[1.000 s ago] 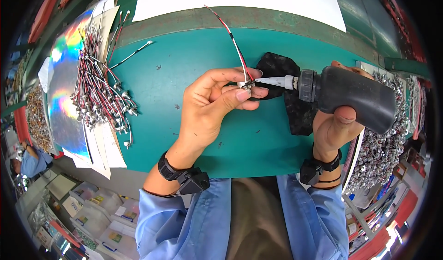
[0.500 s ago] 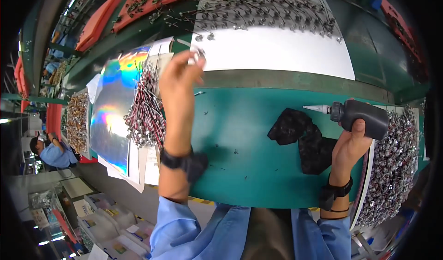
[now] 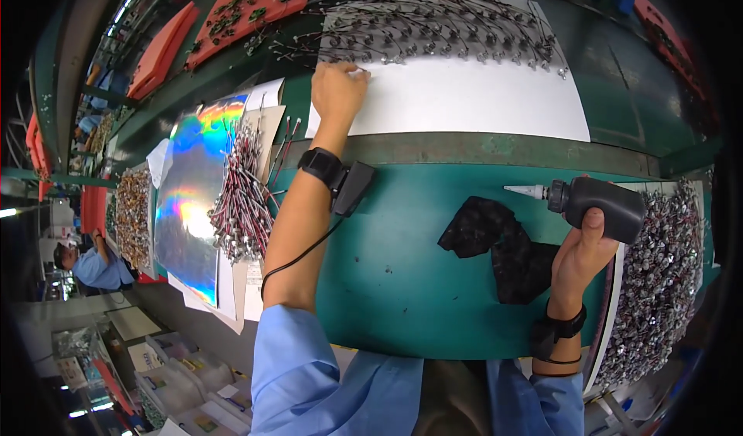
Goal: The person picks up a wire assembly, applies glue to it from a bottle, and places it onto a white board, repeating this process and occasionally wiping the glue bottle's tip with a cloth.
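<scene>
My left hand point(image 3: 338, 94) is closed, fingertips pinched together at the left part of a white sheet point(image 3: 457, 99) on the raised shelf. What the fingertips hold, if anything, is hidden. Just beyond the hand lie rows of small silver parts with thin wires point(image 3: 433, 34). On the right, a dark squeeze bottle point(image 3: 607, 208) with a clear tapered nozzle lies in my right hand point(image 3: 582, 254), its tip pointing left. A crumpled black cloth point(image 3: 495, 239) is on the green mat point(image 3: 387, 312), left of that hand.
A bundle of red-and-black wired parts point(image 3: 244, 196) rests on a shiny silver sheet point(image 3: 186, 196) at left. Many silver parts fill a tray point(image 3: 650, 297) at right. Red trays point(image 3: 248, 14) stand at the back left. A person in blue point(image 3: 101, 266) sits far left.
My left hand has moved forward and right, from above the mat's far edge onto the white sheet. A small silver piece seen at its fingertips earlier is now hidden. The right hand still grips the bottle.
</scene>
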Motion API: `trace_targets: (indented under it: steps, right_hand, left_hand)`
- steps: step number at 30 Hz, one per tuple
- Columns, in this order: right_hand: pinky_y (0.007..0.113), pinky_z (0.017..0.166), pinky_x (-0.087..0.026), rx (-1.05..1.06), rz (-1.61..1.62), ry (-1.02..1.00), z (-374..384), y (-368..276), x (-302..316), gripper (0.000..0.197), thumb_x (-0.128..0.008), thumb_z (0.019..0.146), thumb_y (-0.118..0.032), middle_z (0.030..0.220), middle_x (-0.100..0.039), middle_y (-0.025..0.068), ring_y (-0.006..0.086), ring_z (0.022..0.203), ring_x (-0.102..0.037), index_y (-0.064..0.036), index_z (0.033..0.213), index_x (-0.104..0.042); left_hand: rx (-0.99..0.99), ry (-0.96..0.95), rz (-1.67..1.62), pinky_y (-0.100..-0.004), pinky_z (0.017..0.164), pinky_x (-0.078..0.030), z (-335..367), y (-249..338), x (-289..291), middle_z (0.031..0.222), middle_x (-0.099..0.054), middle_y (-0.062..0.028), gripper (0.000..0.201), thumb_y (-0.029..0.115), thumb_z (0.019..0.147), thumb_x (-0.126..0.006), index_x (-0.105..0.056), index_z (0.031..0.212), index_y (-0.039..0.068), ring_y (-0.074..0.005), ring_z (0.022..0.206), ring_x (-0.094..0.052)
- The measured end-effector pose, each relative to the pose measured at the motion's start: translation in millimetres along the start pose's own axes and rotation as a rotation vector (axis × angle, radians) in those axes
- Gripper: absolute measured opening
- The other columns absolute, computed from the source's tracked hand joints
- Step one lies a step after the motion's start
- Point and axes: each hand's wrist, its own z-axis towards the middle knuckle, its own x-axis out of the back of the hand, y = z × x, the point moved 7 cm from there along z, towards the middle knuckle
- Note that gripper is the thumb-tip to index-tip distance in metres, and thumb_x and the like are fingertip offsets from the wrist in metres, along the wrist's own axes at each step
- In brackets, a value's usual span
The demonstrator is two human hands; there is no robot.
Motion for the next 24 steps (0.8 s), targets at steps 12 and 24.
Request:
trace_targets:
  steps: [12, 24]
  right_hand:
    - [0.026, 0.063, -0.042, -0.041, 0.084, -0.016, -38.8, -20.6, -12.4, 0.034, -0.055, 0.081, -0.027, 0.092, -0.054, 0.0108, 0.0158, 0.079, -0.052, 0.0005, 0.098, -0.046]
    - [0.026, 0.06, -0.042, -0.032, 0.111, -0.076, -84.6, -40.1, -22.8, 0.03, -0.055, 0.081, -0.026, 0.086, -0.053, 0.0072, 0.014, 0.072, -0.051, -0.0005, 0.095, -0.048]
  left_hand:
    - [-0.011, -0.094, -0.092, -0.0312, 0.056, -0.041, -196.4, -67.6, 180.2, 0.07, -0.052, -0.0112, 0.009, 0.007, 0.07, -0.061, -0.06, 0.076, 0.001, -0.0245, 0.064, -0.051]
    - [0.118, 0.051, 0.224, -0.0353, 0.057, -0.043, -292.9, -99.8, 199.4, 0.081, -0.05, -0.0113, 0.023, 0.014, 0.07, -0.062, -0.054, 0.087, 0.001, -0.0296, 0.067, -0.053]
